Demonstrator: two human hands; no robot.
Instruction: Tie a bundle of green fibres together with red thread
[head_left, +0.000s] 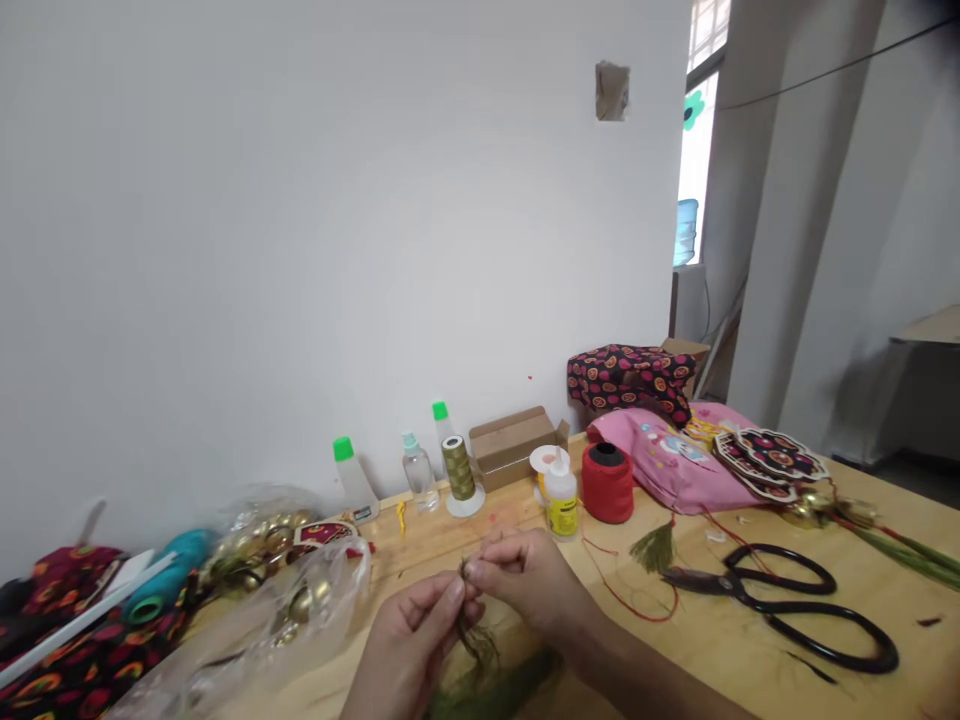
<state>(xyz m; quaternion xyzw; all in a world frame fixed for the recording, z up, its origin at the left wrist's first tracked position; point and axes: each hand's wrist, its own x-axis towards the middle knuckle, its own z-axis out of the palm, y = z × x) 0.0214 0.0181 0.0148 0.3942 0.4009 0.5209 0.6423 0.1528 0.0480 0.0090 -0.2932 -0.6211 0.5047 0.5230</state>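
My left hand [424, 635] and my right hand [532, 585] meet at the front middle of the table, fingertips pinched together. Between them is a small bunch of olive-green thread [480, 645], its loose ends hanging below the fingers. Both hands are closed on this thread; the part inside the fingertips is mostly hidden. Beneath my right wrist lies a larger bundle of green thread [502, 690], partly covered and blurred. Right of my hands, black-handled scissors [731, 585] lie on the table, blades toward a small green tassel [654, 547] on a red cord.
Behind my hands stand an olive thread spool [458, 468], a yellow-labelled glue bottle [561, 500], a red thread cone [607, 483] and a cardboard box [517, 447]. A plastic bag of gold bells [307, 600] lies left. Pink cloth [667, 460] and patterned pieces [780, 458] lie right.
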